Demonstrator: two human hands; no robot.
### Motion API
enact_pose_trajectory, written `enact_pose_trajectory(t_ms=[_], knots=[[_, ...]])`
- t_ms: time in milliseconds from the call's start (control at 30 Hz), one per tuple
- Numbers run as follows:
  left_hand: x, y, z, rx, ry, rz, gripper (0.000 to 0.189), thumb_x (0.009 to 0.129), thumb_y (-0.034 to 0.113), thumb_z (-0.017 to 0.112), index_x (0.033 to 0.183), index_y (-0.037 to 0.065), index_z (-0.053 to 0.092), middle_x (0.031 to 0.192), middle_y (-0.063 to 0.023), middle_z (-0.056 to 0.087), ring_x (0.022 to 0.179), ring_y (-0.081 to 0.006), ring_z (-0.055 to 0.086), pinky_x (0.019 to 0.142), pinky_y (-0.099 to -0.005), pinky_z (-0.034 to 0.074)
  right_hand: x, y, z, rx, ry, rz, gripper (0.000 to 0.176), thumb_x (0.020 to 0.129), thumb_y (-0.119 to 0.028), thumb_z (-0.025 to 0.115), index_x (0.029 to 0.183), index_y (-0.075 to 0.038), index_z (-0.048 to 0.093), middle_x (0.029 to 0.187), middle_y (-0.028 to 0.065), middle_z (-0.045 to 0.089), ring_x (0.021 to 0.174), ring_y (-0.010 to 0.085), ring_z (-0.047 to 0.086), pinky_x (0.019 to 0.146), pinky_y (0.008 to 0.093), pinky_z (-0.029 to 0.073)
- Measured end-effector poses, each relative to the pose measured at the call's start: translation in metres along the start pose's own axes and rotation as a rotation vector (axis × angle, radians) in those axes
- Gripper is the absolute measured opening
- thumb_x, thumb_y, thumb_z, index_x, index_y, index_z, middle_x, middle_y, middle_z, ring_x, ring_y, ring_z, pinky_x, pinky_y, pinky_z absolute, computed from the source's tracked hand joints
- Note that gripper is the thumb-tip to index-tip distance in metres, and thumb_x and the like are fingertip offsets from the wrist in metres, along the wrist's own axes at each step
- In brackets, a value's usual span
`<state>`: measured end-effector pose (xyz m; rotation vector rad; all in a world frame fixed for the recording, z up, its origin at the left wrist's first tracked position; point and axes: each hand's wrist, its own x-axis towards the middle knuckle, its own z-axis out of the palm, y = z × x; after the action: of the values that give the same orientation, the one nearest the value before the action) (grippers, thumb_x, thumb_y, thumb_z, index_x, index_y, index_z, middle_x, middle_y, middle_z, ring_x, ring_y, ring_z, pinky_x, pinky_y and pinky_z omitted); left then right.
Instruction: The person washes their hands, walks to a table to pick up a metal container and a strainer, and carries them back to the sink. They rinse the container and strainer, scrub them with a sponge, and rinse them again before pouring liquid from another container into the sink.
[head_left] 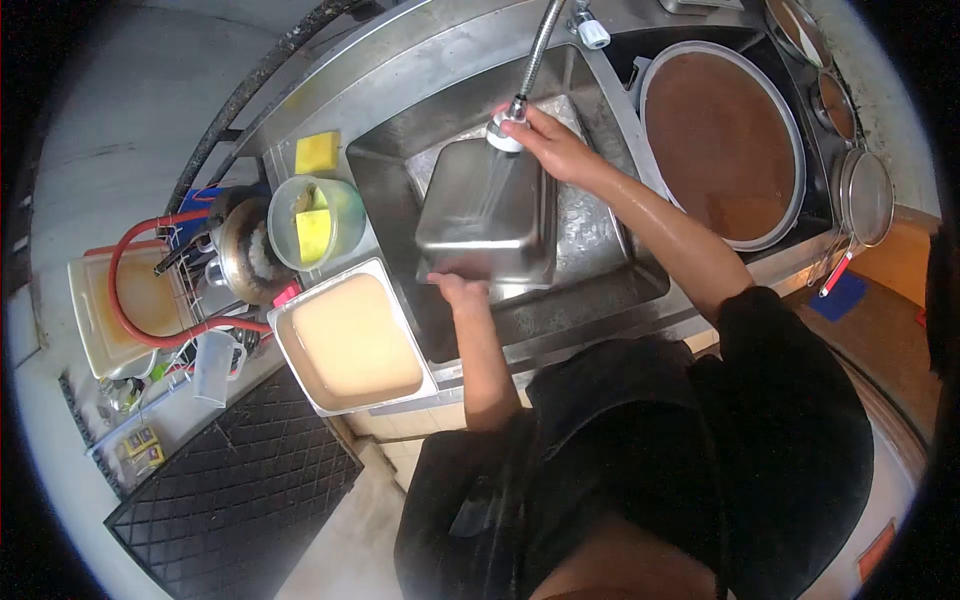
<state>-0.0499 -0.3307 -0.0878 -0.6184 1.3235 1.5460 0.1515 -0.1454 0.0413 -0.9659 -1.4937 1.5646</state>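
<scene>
In the head view, a deep stainless steel food pan [478, 205] is held bottom up in the metal sink [385, 185]. My left hand [462, 289] is closed on its near rim, and the fingers under the rim are hidden. My right hand [548, 142] grips the white faucet spray head [503, 133], which hangs from a flexible metal hose [540, 50]. Water streams from the spray head onto the pan's underside. The sink floor to the right of the pan looks wet.
Left of the sink stand a rectangular pan of cloudy liquid [350, 340], a clear tub [345, 220] with a sponge inside, and another yellow sponge [317, 153]. A large round pan of brown liquid [720, 140] sits right. Strainers [866, 198] hang beyond it; a red hose [125, 290] curves at far left.
</scene>
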Motion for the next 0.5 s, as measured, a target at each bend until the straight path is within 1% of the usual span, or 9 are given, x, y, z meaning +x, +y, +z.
enact_pose_trajectory(t_ms=[33,100,133,200,233,300,367,433,500], knots=[[-0.004,-0.007,0.006,-0.034,0.089,-0.079,0.074,0.095,0.06,0.008,0.136,0.01,0.043,0.142,-0.0134,0.041,0.135,-0.0242,0.033,0.11,-0.0517,0.02,0.001,0.004,-0.003,-0.001,0.004,0.001,0.037,0.095,-0.034,0.054,0.121,-0.008,0.052,0.107,0.0085,0.062,0.097,0.0167,0.057,0.086,0.0303,0.043],[0.018,-0.02,0.0,-0.08,0.159,-0.083,0.072,0.096,0.056,0.007,0.134,0.009,0.047,0.14,-0.0119,0.044,0.132,-0.0231,0.038,0.11,-0.0488,0.023,0.0,0.007,-0.011,-0.326,0.13,0.04,0.034,0.096,-0.032,0.052,0.121,-0.008,0.052,0.109,0.0075,0.061,0.102,0.0168,0.056,0.091,0.0297,0.041],[0.065,-0.026,-0.028,-0.269,0.066,-0.192,0.071,0.097,0.053,0.006,0.133,0.009,0.048,0.139,-0.0108,0.046,0.13,-0.0231,0.04,0.11,-0.0483,0.023,-0.001,0.009,-0.014,-0.253,0.055,0.061,0.035,0.096,-0.033,0.051,0.123,-0.009,0.051,0.109,0.0075,0.061,0.103,0.018,0.056,0.091,0.0301,0.04],[0.052,-0.039,-0.018,-0.386,0.072,-0.253,0.083,0.092,0.063,0.002,0.126,0.01,0.055,0.131,-0.009,0.054,0.122,-0.0262,0.049,0.106,-0.0453,0.035,-0.004,0.009,-0.012,-0.178,0.039,-0.006,0.036,0.096,-0.033,0.052,0.123,-0.009,0.051,0.108,0.0081,0.061,0.101,0.0185,0.057,0.09,0.0305,0.041],[0.036,-0.036,-0.01,-0.393,0.076,-0.256,0.083,0.092,0.063,0.002,0.126,0.01,0.055,0.131,-0.009,0.054,0.122,-0.0262,0.049,0.106,-0.0453,0.035,-0.009,0.011,-0.01,-0.089,0.02,-0.05,0.038,0.095,-0.034,0.052,0.124,-0.009,0.05,0.107,0.0088,0.062,0.1,0.019,0.058,0.088,0.0309,0.043],[0.013,-0.031,-0.002,-0.17,0.21,-0.139,0.084,0.091,0.064,0.0,0.127,0.01,0.054,0.132,-0.0091,0.052,0.123,-0.026,0.048,0.107,-0.046,0.033,-0.011,0.013,-0.014,-0.169,0.051,-0.017,0.037,0.095,-0.033,0.053,0.123,-0.008,0.05,0.108,0.0089,0.062,0.102,0.0188,0.058,0.089,0.0301,0.043],[0.004,-0.031,-0.002,-0.197,0.175,-0.14,0.083,0.091,0.064,0.001,0.128,0.01,0.054,0.132,-0.0096,0.052,0.122,-0.0261,0.049,0.107,-0.0469,0.034,-0.009,0.01,-0.019,-0.209,0.077,0.042,0.036,0.096,-0.031,0.053,0.123,-0.008,0.05,0.109,0.008,0.061,0.104,0.0176,0.056,0.092,0.0282,0.04],[0.003,-0.031,-0.001,-0.228,0.14,-0.137,0.082,0.092,0.064,0.001,0.128,0.011,0.053,0.132,-0.0101,0.052,0.121,-0.0262,0.049,0.106,-0.0477,0.034,-0.01,0.01,-0.017,-0.198,0.022,0.071,0.037,0.096,-0.031,0.053,0.124,-0.008,0.049,0.113,0.0068,0.06,0.106,0.0171,0.055,0.092,0.0286,0.04],[0.005,-0.033,-0.006,-0.204,0.143,-0.092,0.081,0.091,0.065,0.003,0.128,0.012,0.052,0.13,-0.0116,0.052,0.119,-0.029,0.05,0.103,-0.0512,0.037,-0.012,0.01,-0.012,-0.012,0.038,0.042,0.038,0.095,-0.031,0.053,0.125,-0.007,0.048,0.116,0.0071,0.059,0.106,0.0177,0.055,0.09,0.0296,0.042]])
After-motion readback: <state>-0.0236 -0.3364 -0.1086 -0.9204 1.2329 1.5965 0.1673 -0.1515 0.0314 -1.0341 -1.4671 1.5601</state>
